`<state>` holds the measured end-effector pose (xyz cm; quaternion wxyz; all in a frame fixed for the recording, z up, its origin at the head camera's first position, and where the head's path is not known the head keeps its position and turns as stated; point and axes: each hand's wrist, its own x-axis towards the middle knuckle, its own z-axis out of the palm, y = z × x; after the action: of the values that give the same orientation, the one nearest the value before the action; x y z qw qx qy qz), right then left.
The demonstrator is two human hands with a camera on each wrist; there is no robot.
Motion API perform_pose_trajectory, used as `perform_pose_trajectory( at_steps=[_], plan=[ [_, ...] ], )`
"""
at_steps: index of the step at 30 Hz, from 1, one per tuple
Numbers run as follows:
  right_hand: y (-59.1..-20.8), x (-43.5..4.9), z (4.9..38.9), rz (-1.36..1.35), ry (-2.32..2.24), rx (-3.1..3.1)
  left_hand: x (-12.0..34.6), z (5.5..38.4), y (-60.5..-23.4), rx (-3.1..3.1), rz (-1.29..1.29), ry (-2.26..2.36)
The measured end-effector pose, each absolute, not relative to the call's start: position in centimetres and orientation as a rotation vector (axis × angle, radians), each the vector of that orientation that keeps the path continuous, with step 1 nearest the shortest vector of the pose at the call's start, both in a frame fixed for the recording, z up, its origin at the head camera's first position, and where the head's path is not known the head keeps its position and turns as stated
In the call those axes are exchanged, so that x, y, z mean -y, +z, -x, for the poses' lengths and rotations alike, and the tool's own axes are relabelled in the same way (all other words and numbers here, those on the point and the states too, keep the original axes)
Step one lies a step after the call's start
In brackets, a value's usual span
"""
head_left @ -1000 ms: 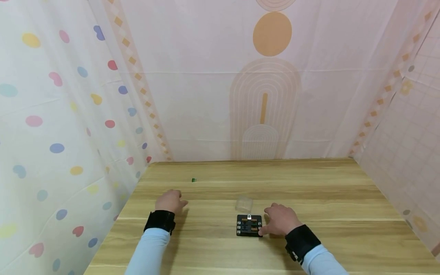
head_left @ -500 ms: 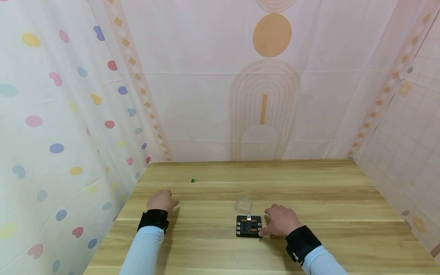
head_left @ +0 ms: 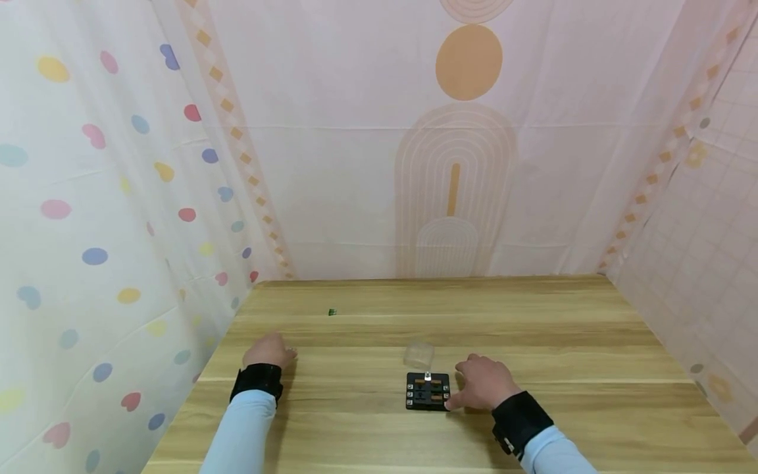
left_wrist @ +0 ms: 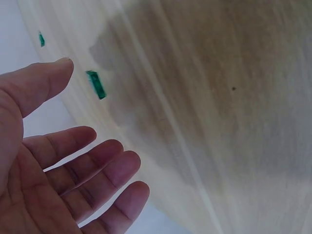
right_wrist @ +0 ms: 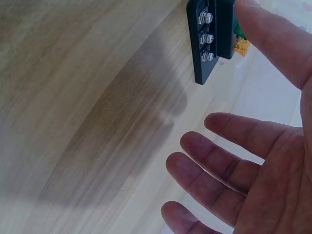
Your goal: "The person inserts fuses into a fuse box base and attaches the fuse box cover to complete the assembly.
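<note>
A black fuse block [head_left: 428,391] with screw terminals lies on the table, seen from the side in the right wrist view. An orange blade fuse [right_wrist: 242,47] and a bit of green show in it. My right hand [head_left: 487,382] is beside its right edge, fingers relaxed and spread, thumb at the block; whether it touches is unclear. My left hand [head_left: 268,349] hovers over the table's left side, palm bare and fingers loosely extended. Near it in the left wrist view lies a small green piece [left_wrist: 96,85], probably a fuse, with another green piece [left_wrist: 42,39] farther off.
A clear plastic cover [head_left: 419,355] lies just behind the fuse block. One small green piece [head_left: 332,312] shows toward the back of the wooden table [head_left: 533,316]. Curtains [head_left: 331,164] hang behind and at both sides.
My left hand has drawn left and slightly toward me, away from the fuse block. The right hand and the block have stayed in place.
</note>
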<state>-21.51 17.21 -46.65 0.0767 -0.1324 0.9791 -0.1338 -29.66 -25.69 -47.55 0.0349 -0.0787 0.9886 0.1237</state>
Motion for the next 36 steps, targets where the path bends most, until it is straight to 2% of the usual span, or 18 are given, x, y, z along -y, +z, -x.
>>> perform_pose_trajectory(
  at_steps=[19, 36],
  plan=[
    [-46.5, -17.5, 21.3, 0.374, -0.415, -2.934, 25.3, 30.3, -48.6, -3.097, 0.193, 0.363],
    [-46.3, -17.7, 21.1, 0.39, -0.411, -2.947, 24.5, 30.8, -49.8, -3.187, 0.041, 0.326]
  ],
)
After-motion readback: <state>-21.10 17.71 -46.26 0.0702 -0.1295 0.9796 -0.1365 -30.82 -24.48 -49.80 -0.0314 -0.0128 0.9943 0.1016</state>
